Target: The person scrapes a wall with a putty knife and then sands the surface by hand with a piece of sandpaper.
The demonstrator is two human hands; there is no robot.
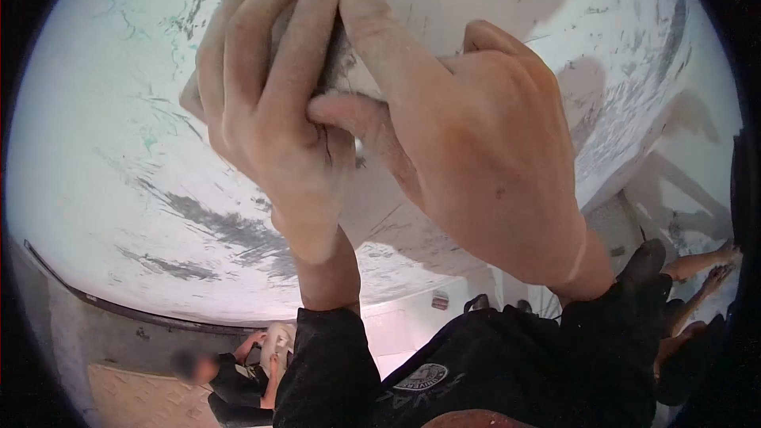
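My left hand (269, 87) is raised over the white table, its fingers bent and closed around a pale greyish-white lump (349, 71). From the other side my right hand (491, 135) closes over the same lump, its fingers meeting those of the left and its thumb tucked in between. Only a small part of the lump shows through the gap, so its full shape and kind stay hidden. Whitish powder or residue coats the fingers of both hands.
The broad white table (103, 182) is marked with dark smears, and its dark edge (151, 315) curves along the lower left. Beyond it, another person (242, 380) holds a pale object (279, 345). More people's arms (701, 297) appear at the right.
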